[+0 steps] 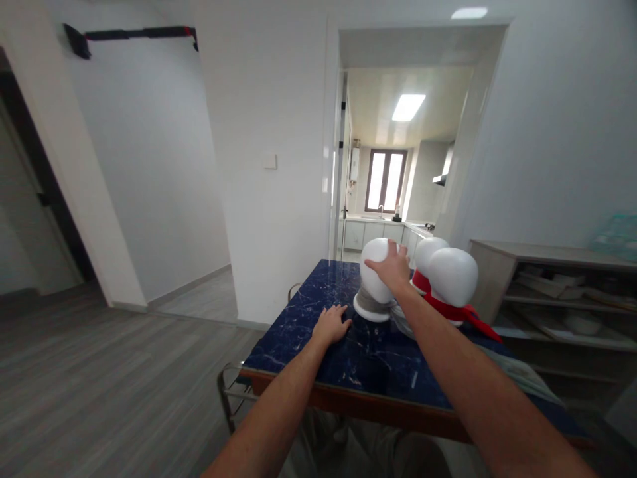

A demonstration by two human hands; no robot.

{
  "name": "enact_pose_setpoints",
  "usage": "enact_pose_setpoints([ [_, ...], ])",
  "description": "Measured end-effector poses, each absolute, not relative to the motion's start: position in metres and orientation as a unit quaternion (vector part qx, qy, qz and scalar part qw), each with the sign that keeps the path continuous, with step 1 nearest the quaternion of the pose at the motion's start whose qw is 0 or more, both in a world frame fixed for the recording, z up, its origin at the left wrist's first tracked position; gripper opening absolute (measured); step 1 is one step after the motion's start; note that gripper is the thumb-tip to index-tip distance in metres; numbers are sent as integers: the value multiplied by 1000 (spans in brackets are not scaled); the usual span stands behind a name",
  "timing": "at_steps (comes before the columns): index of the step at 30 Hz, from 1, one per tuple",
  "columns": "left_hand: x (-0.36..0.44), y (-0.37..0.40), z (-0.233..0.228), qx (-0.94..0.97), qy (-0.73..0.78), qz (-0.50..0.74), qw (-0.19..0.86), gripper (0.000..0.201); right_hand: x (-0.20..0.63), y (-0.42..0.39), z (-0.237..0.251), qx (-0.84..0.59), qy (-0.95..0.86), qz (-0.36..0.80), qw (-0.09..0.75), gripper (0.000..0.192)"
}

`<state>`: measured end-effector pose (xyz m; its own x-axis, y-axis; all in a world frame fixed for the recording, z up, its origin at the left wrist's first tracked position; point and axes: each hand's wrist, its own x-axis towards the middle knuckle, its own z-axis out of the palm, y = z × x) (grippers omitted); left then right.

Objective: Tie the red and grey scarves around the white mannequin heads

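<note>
A white mannequin head (373,252) with a grey band of cloth (372,305) round its neck stands upright on the blue marbled table (293,338). My right hand (392,267) grips its upper right side, thumb across the front and fingers over the top. To the left of its base, my left hand (332,324) lies flat on the tabletop, fingers apart and holding nothing. Two more white mannequin heads, a nearer one (454,273) and a farther one (432,249), stand on the right, partly behind my right arm. Red cloth (448,309) wraps their necks, and one end trails rightward.
Pale cloth (522,375) lies along the table's right side. A wooden shelf unit (547,251) holding several items stands to the right. Metal chair frames (231,392) show at the table's left edge. Beyond it, a doorway opens onto a kitchen with a window (385,179).
</note>
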<state>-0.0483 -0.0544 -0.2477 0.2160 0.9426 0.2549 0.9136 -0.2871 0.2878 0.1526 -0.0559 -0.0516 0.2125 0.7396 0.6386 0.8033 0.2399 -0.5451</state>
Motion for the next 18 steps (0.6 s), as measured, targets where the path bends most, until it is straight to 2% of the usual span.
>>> enact_pose_setpoints([
  [4,-50,-53,-251,782,587,206,38,68,128,-47,-65,-631,-629,-4,453,107],
  [9,-51,-53,-252,795,570,206,33,70,121,-41,-73,-628,-649,-30,428,110],
  [14,-50,-54,-250,794,572,202,36,68,151,-31,-83,-601,-661,18,448,95],
  [18,-49,-53,-250,793,571,208,45,68,193,-32,-136,-604,-620,35,500,78],
])
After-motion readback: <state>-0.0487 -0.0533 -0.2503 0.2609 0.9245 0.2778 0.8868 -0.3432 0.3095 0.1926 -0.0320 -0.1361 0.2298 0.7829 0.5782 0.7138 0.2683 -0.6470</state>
